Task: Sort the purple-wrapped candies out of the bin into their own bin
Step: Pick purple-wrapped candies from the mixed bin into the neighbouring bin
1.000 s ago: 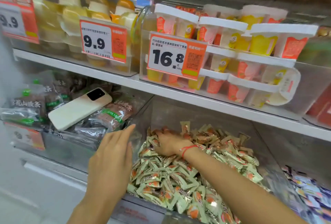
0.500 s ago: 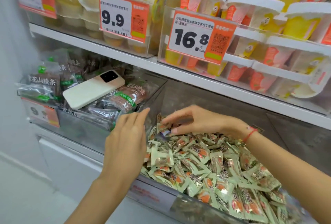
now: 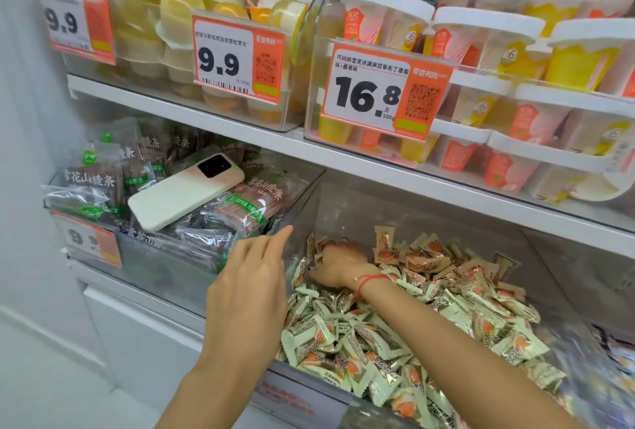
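Candy bin, lower shelf: right hand buried at far left of pile, fingers hidden, grip unknowable; left hand fingers straight, together, at bin's left wall. No purple-wrapped candies visible; dig slowly, lifting green wrappers aside

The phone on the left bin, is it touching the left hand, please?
Apart. The head view shows the phone lying on snack packets, with packets and the bin's clear wall showing between it and the left hand, lower down.
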